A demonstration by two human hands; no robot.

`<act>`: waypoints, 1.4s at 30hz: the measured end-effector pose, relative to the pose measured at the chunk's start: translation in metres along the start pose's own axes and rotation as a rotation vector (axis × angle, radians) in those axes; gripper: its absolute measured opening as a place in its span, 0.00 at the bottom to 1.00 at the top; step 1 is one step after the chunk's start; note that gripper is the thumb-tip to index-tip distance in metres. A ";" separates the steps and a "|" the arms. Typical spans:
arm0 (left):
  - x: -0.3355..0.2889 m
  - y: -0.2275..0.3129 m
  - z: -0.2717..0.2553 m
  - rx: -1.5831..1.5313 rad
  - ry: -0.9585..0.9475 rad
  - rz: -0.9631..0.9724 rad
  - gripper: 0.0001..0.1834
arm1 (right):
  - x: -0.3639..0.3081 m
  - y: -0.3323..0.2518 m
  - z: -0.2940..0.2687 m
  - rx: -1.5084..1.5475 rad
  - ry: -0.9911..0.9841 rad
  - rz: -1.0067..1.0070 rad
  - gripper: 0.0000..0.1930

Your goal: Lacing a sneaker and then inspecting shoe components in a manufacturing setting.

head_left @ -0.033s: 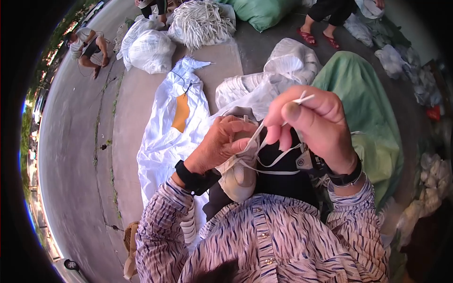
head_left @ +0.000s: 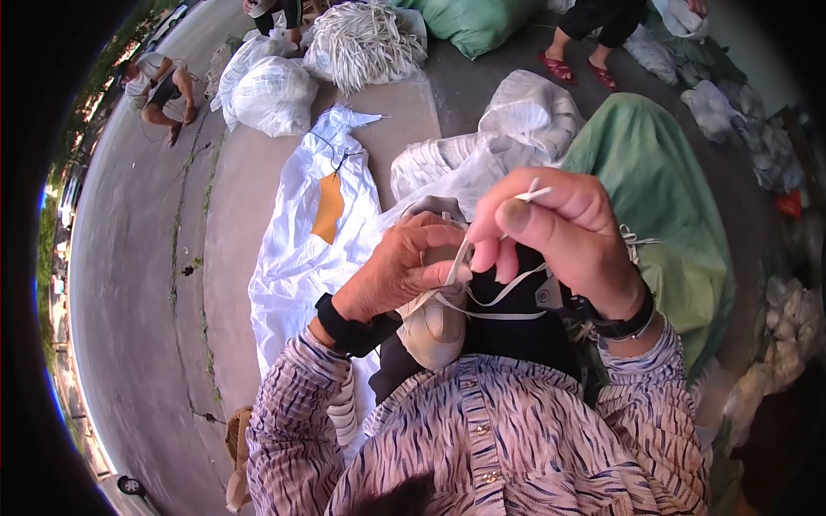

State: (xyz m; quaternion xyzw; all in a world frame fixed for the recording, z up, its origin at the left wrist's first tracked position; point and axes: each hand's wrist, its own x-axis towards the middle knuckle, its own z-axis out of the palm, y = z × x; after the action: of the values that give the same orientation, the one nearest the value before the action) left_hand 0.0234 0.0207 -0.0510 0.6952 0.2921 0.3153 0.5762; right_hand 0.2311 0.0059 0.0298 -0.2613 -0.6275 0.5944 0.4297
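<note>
A pale beige sneaker (head_left: 436, 331) rests over my lap, its toe toward me. My left hand (head_left: 403, 265) curls over the shoe's upper, thumb and fingers closed at its opening beside the lacing. Up and to the right, my right hand (head_left: 572, 225) pinches a white shoelace (head_left: 503, 316) between thumb and forefinger. The lace's ends stick out above the thumb. One stretch of it runs taut down to the sneaker, and another hangs in a loose loop right of the shoe. The fingers hide part of the shoe's eyelets.
A crumpled white sack (head_left: 288, 245) lies to the left, with an orange-yellow piece (head_left: 329, 208) on it. Ahead are stacked pale shoe parts (head_left: 439, 163) in clear plastic. A green sack (head_left: 632, 146) stands at right. Beyond, a bundle of white laces (head_left: 366, 43) sits near other people.
My right hand has shifted slightly left and down, closer to the sneaker, still pinching the lace. My left hand stays nearly in place on the shoe.
</note>
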 end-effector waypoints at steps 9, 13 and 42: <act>-0.030 -0.034 -0.067 -0.944 0.544 0.030 0.17 | -0.066 0.062 -0.097 0.440 0.537 0.228 0.13; -0.112 -0.048 -0.161 -0.988 1.054 0.031 0.11 | -0.147 0.044 -0.219 0.477 0.955 -0.017 0.12; -0.031 0.006 0.005 1.504 0.127 0.252 0.13 | -0.031 0.108 -0.023 -0.315 -0.086 0.461 0.08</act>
State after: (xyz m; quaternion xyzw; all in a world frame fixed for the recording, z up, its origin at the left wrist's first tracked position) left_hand 0.0079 -0.0073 -0.0489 0.9089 0.3792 0.1342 -0.1106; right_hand 0.2466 0.0089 -0.0839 -0.4352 -0.6539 0.5820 0.2103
